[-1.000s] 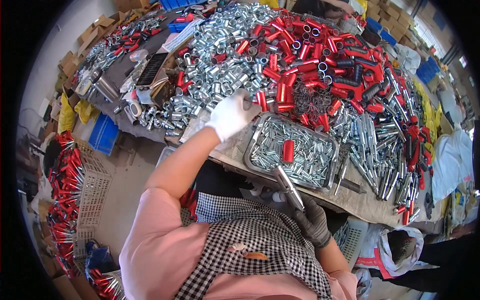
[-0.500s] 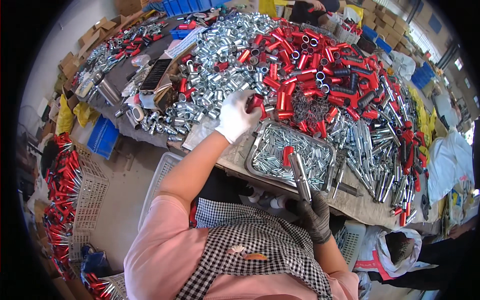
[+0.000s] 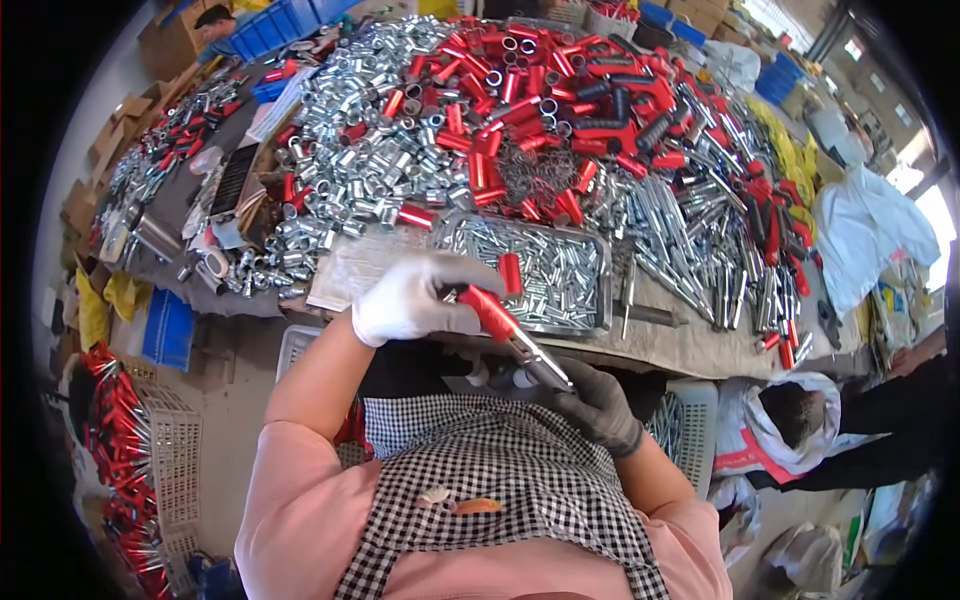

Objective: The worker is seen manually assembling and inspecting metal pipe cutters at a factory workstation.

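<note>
My left hand [image 3: 412, 297], in a white glove, is closed around a red metal sleeve [image 3: 487, 312]. The sleeve meets the upper end of a slotted silver metal tube [image 3: 541, 361], in line with it; how far it covers the tube I cannot tell. Gripping the tube's lower end is my right hand [image 3: 603, 412], in a dark grey glove. Tube and sleeve slant in front of the apron, over the table edge. Just beyond them lies a metal tray [image 3: 607, 285] of small silver pins, with one loose red sleeve [image 3: 510, 272] on top.
Silver collars [image 3: 370, 120] heap up at the back left, with red sleeves [image 3: 520, 100] beside them. Wire springs [image 3: 540, 178] lie behind the tray. Silver rods [image 3: 675, 250] and red-and-black handles [image 3: 640, 125] spread rightward. Crates of red parts [image 3: 172, 440] stand on the floor at left.
My left hand has brought the red sleeve from the pile down to the tube's upper end. The tube has tilted leftward in my right hand. The whole view has shifted.
</note>
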### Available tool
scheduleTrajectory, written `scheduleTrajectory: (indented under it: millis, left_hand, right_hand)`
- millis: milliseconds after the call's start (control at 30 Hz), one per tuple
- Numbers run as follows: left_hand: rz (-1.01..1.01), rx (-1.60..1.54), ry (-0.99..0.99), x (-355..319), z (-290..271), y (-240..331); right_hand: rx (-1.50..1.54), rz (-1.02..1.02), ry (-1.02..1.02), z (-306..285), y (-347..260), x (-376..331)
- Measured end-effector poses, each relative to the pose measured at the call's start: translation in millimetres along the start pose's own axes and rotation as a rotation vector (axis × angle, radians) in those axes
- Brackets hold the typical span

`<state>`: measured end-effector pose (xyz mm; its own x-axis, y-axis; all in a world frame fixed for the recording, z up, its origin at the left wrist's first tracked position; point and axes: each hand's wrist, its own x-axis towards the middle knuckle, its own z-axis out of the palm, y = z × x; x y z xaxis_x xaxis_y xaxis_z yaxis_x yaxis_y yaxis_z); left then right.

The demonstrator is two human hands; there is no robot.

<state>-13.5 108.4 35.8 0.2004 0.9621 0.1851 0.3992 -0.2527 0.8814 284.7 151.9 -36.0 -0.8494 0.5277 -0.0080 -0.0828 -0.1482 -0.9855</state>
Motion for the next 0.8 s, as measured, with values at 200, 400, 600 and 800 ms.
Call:
scheduleTrajectory:
  millis: [200,400,600,800]
  left_hand:
    - [0.056,-0.408,0.275,-5.2,66.7,-23.6]
    - [-0.143,-1.3,0.553,-1.0,100.9,-15.0]
    - [-0.336,-1.145,0.358,-18.3,87.1,-32.2]
    - [-0.402,-1.104,0.272,-30.0,106.6,-46.2]
  right_hand:
    - [0.286,0.18,-0.014,19.5,24.7,6.5]
    - [0.365,0.205,-0.168,48.0,48.9,25.1]
    - [-0.174,0.001,-0.156,-10.0,35.4,22.6]
    - [-1.51,-0.289,0.526,-119.8,-56.7,157.5]
